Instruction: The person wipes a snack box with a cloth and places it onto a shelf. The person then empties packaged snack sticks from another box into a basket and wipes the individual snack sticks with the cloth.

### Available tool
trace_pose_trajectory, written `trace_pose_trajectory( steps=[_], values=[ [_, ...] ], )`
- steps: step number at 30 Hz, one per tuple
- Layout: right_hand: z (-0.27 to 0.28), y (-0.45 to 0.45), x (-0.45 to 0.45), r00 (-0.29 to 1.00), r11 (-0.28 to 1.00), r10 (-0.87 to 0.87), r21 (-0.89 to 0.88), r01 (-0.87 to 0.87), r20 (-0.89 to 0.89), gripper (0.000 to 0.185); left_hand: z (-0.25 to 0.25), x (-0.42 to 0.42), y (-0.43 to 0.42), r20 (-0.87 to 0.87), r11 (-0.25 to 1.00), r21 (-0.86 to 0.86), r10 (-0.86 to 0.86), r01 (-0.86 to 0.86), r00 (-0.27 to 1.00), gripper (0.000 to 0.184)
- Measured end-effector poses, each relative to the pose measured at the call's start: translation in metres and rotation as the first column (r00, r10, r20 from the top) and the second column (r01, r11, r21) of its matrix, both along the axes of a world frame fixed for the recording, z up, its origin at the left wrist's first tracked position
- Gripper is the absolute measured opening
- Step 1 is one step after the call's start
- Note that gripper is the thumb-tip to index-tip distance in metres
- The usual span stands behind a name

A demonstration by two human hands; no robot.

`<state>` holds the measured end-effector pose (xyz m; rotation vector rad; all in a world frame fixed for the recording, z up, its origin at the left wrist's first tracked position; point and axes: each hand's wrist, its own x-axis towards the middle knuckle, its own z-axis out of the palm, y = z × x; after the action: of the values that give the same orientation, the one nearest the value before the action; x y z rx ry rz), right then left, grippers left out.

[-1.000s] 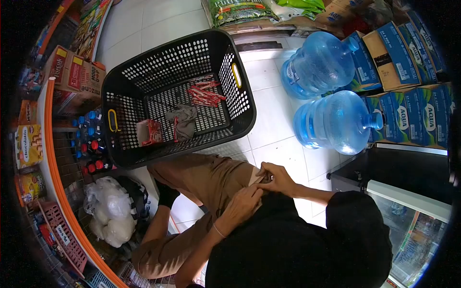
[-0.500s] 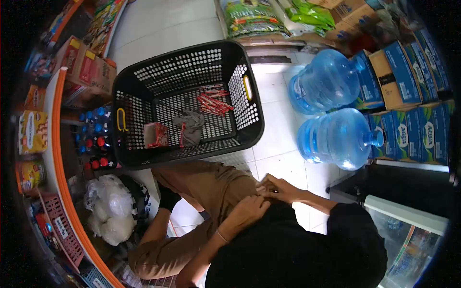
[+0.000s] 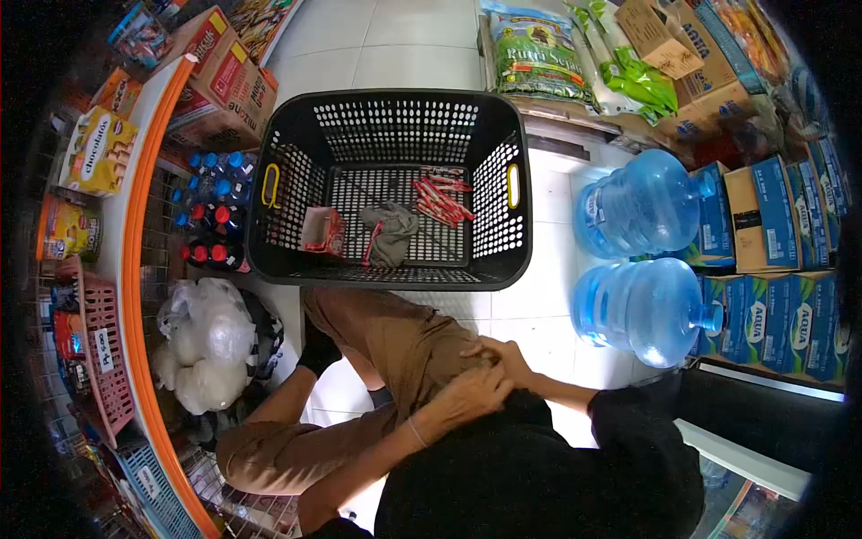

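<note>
My left hand (image 3: 469, 396), with a thin band at its wrist, is closed with its fingertips bent together above my brown-trousered thigh (image 3: 395, 346). Against it, my right hand (image 3: 505, 361) curls its fingers around the same spot. Something small and greyish shows between the fingers, too small to name. Ahead of my knees stands a black perforated basket (image 3: 391, 280). Inside it lie a grey cloth (image 3: 392, 235), a small open red-and-white box (image 3: 323, 231) and several red-and-white slim packets (image 3: 442, 199).
Two large blue water jugs (image 3: 639, 202) lie on the tiles at the right, beside stacked Aqua cartons (image 3: 763, 328). An orange-edged shelf (image 3: 148, 269) runs along the left, near capped bottles (image 3: 215, 211) and a clear plastic bag (image 3: 211, 337). A rice sack (image 3: 539, 54) lies at the back.
The view has shifted, so the basket and jugs appear further right and the jugs lower. My hands stay together over the thigh, with the right fingers now reaching further across.
</note>
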<state>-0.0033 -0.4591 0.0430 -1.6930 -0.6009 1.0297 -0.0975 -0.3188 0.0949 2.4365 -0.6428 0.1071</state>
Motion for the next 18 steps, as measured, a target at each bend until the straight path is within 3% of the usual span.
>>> trace_pose_trajectory(
  steps=[1, 2, 5, 6, 9, 10, 13, 14, 17, 18],
  values=[
    [-0.006, 0.001, -0.006, 0.99, 0.993, -0.113, -0.036, 0.11, -0.085, 0.026, -0.003, -0.002, 0.004, 0.074, 0.998, -0.039, 0.054, -0.051, 0.996, 0.013],
    [-0.009, -0.002, -0.009, 0.986, 0.988, -0.156, -0.012, 0.155, -0.062, 0.025, -0.009, -0.006, 0.001, 0.076, 0.998, -0.033, 0.049, -0.046, 0.996, 0.012],
    [0.012, -0.024, 0.003, 0.996, 0.986, 0.089, -0.144, -0.088, 0.002, 0.035, -0.019, -0.013, -0.013, 0.076, 0.999, -0.001, 0.034, -0.034, 0.997, 0.01],
    [0.009, -0.04, 0.008, 0.985, 0.986, 0.159, -0.039, -0.162, -0.074, 0.033, -0.014, -0.013, -0.016, 0.063, 1.0, 0.016, 0.016, -0.017, 0.998, 0.009],
    [0.021, -0.056, 0.017, 0.96, 0.964, 0.265, 0.002, -0.267, 0.085, 0.036, -0.01, -0.011, -0.02, 0.074, 1.0, -0.011, -0.028, 0.028, 0.997, 0.009],
    [0.021, -0.052, 0.019, 0.967, 0.97, 0.241, 0.017, -0.244, 0.086, 0.024, -0.01, -0.01, -0.02, 0.089, 0.999, -0.03, -0.041, 0.044, 0.995, 0.009],
    [-0.005, -0.048, 0.038, 0.814, 0.836, 0.548, -0.172, -0.521, 0.196, 0.016, -0.011, -0.006, -0.016, 0.081, 0.997, -0.074, -0.017, 0.023, 0.997, 0.008],
    [-0.015, -0.043, 0.042, 0.728, 0.831, 0.484, 0.007, -0.557, 0.486, 0.014, -0.01, -0.007, -0.017, 0.064, 0.998, -0.059, -0.016, 0.02, 0.998, 0.008],
    [-0.002, -0.02, 0.04, 0.704, 0.852, 0.368, 0.083, -0.517, 0.607, 0.024, -0.011, -0.008, -0.017, 0.014, 1.0, -0.01, -0.012, 0.012, 1.0, 0.009],
    [-0.021, -0.023, 0.03, 0.656, 0.866, 0.467, -0.158, -0.474, 0.593, 0.023, -0.013, -0.008, -0.014, -0.001, 1.0, 0.006, -0.004, 0.004, 1.0, 0.009]
  ],
)
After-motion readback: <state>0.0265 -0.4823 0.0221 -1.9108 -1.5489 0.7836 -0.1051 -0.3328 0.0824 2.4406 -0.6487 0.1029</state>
